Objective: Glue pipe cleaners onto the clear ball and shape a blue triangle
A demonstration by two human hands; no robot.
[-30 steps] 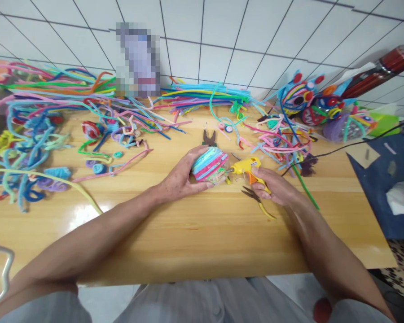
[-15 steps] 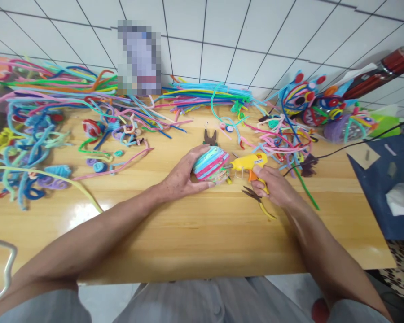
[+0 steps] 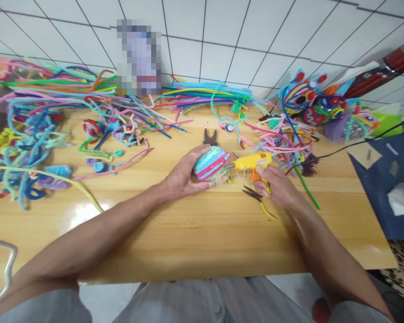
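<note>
Your striped ball [image 3: 211,162] sits at the middle of the counter [image 3: 195,237], its blue, pink and green bands slanting from near left to far right; its clear, partly bare part faces right and near, and which way its long axis runs you cannot tell for sure. Your left hand [image 3: 180,179] is curved around the left side of it, fingers on the far side and thumb along the near edge. Just right of the ball is the yellow glue gun [image 3: 254,162], its long axis running left to right with the rear end slightly farther away; its nozzle points left at the ball, though contact is too fine to make out. Your right hand [image 3: 274,181] is closed on its handle, which drops toward you, near the orange trigger [image 3: 255,175]. Nearer to you than the gun lie yellow-handled pliers [image 3: 260,202], tips pointing left and far. Just beyond the ball, a dark tool [image 3: 210,141] has its jaws spread toward the far side. Farther out, you have a heap of coloured pipe cleaners [image 3: 58,171] on the left, a straight bundle [image 3: 205,93] far in the middle, a pink tangle [image 3: 284,142] at far right, and decorated figures [image 3: 299,96] beyond that
</note>
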